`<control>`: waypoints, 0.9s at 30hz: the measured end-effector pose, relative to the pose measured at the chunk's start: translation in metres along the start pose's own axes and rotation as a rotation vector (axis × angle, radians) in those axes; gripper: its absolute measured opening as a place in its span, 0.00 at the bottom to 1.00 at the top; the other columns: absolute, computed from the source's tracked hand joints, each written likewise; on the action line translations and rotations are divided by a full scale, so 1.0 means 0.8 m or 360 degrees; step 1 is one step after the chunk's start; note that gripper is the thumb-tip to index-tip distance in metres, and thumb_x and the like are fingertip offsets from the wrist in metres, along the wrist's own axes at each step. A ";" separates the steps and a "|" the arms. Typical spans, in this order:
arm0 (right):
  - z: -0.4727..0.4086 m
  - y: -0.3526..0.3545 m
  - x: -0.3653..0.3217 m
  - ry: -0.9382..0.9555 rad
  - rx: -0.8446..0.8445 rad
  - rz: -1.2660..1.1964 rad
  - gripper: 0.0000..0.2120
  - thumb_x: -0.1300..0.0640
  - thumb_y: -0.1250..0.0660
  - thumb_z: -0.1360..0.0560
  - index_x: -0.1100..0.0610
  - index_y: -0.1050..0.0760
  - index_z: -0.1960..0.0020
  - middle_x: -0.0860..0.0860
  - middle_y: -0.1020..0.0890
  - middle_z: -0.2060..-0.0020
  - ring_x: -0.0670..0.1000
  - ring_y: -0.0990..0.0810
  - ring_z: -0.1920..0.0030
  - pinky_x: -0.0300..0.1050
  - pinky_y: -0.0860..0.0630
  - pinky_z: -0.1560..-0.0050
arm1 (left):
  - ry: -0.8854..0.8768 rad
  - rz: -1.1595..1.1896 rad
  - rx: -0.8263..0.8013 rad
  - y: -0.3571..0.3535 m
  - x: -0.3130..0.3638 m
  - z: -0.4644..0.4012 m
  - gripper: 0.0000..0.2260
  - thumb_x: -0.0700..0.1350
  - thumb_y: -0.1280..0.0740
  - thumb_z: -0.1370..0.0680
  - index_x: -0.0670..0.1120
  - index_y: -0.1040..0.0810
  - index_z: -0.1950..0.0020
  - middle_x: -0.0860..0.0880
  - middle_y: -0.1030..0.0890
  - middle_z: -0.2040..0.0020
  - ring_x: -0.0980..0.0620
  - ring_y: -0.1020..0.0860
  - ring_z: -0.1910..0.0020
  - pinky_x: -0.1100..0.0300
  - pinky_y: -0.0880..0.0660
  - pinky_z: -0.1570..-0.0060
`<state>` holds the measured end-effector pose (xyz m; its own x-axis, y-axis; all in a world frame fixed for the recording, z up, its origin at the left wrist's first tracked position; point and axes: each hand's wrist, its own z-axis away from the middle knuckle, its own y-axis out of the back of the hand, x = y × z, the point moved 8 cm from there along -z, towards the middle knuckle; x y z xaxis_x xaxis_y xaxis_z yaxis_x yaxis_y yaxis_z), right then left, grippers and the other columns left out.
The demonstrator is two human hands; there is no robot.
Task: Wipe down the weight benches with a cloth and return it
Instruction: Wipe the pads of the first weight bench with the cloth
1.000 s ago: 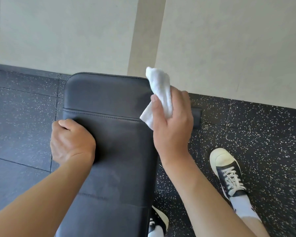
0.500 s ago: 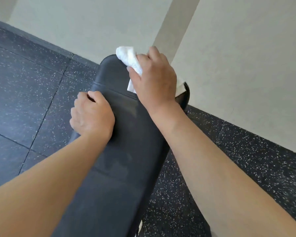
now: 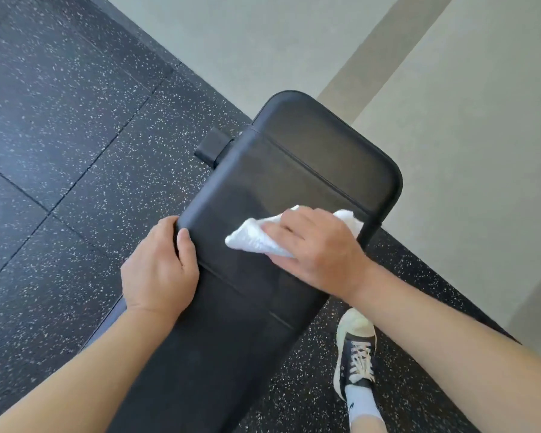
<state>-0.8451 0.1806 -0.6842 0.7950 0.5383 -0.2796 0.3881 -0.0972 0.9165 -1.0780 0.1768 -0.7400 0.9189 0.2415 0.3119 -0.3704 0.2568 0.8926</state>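
Observation:
A black padded weight bench [image 3: 281, 170] runs diagonally from the lower left to the upper right, its rounded end near the wall. My right hand [image 3: 319, 254] presses a crumpled white cloth [image 3: 256, 239] flat on the pad, a little below the cross seam. The cloth sticks out to the left of my fingers and a bit behind them at the right edge. My left hand [image 3: 160, 273] grips the bench's left edge, thumb on top of the pad.
Black speckled rubber floor tiles [image 3: 60, 135] surround the bench. A pale wall [image 3: 450, 135] stands just beyond the bench end. The bench's black foot [image 3: 211, 146] sticks out at its left side. My right shoe [image 3: 355, 351] stands on the floor right of the bench.
My right hand has brought the cloth back from the bench's far end toward me, onto the pad's middle. My left hand slid to grip the left edge. The view has swung.

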 end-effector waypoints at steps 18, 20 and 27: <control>-0.028 -0.004 0.030 0.0028 -0.0134 -0.0037 0.12 0.53 0.31 0.18 0.58 0.17 0.39 0.54 0.20 0.57 0.58 0.23 0.58 0.56 0.25 0.60 | -0.0033 0.0060 0.0003 -0.002 0.000 -0.005 0.18 0.54 0.48 0.17 0.46 0.25 0.38 0.46 0.17 0.48 0.38 0.19 0.52 0.47 0.26 0.57; -0.030 0.007 0.071 -0.0128 -0.0105 0.0029 0.11 0.55 0.30 0.19 0.59 0.17 0.40 0.55 0.20 0.57 0.59 0.24 0.60 0.57 0.24 0.60 | -0.0042 0.0056 0.0012 -0.003 -0.001 -0.006 0.18 0.53 0.47 0.17 0.45 0.24 0.37 0.46 0.17 0.48 0.38 0.19 0.52 0.47 0.24 0.57; -0.084 -0.037 -0.002 -0.0628 -0.0005 -0.0050 0.15 0.53 0.28 0.22 0.62 0.19 0.41 0.59 0.22 0.58 0.62 0.25 0.59 0.57 0.27 0.59 | -0.0034 0.0065 0.0017 -0.001 -0.001 -0.005 0.19 0.54 0.48 0.17 0.46 0.24 0.37 0.47 0.17 0.48 0.39 0.19 0.52 0.48 0.25 0.58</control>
<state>-0.8892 0.2388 -0.6914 0.9012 0.1776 -0.3955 0.4141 -0.0831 0.9064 -1.0793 0.1800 -0.7420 0.9058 0.2317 0.3547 -0.4062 0.2370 0.8825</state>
